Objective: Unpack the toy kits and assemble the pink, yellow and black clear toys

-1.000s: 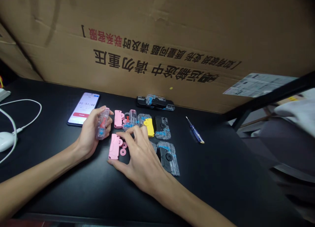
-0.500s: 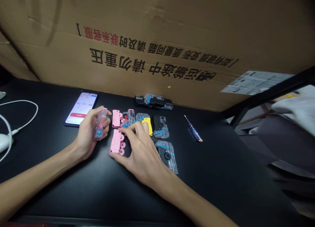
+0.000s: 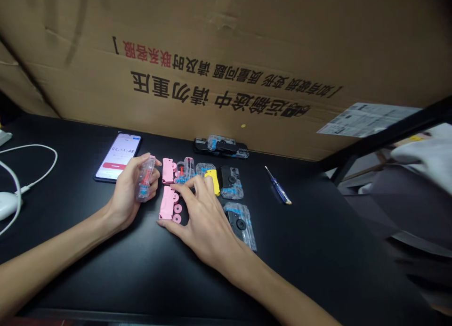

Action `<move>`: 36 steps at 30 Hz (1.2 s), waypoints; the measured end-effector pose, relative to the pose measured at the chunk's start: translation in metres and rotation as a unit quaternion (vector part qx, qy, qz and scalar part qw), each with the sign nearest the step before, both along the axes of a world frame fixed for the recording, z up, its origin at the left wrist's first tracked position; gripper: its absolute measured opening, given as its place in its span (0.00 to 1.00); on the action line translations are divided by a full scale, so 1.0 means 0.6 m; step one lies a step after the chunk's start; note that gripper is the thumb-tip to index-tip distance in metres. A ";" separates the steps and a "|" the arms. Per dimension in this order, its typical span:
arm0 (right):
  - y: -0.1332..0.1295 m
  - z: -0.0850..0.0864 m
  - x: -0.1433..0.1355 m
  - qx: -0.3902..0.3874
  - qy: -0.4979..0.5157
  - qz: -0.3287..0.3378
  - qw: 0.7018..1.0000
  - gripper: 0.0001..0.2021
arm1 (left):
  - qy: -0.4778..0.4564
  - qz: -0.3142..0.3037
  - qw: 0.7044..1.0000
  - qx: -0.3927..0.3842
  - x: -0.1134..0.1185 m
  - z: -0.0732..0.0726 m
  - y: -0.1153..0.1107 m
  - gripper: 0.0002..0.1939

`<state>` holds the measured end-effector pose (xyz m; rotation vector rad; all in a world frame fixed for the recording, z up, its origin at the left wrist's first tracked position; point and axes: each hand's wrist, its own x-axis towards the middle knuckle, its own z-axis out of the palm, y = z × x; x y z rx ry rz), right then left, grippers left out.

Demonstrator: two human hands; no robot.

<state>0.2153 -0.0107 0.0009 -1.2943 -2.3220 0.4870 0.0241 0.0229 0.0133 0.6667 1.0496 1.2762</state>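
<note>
Pink part (image 3: 167, 203) pinched on the black table (image 3: 141, 269)

The right hand (image 3: 208, 222) hides some of the yellow piece (image 3: 213, 181); its curled inner fingers are hard to make out. Thumb and index fingertip pinch the pink part end to end. The left hand (image 3: 127, 191) partly covers a clear case (image 3: 143, 182), fingers wrapped around it; red bits (image 3: 146, 175) show inside. Since a second ago, the pink part has moved closer to the other pink piece (image 3: 168, 170).

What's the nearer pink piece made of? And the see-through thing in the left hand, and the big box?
The pink piece looks like smooth plastic: even colour, moulded edges. The see-through thing seems hard, shiny plastic, since red shows through. The big box looks like dull cardboard: brown and creased.
</note>
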 end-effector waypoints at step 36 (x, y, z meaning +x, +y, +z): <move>-0.015 0.007 0.031 -0.044 0.038 0.011 0.998 0.03 | -0.008 0.000 1.000 0.008 0.002 0.000 -0.001 0.17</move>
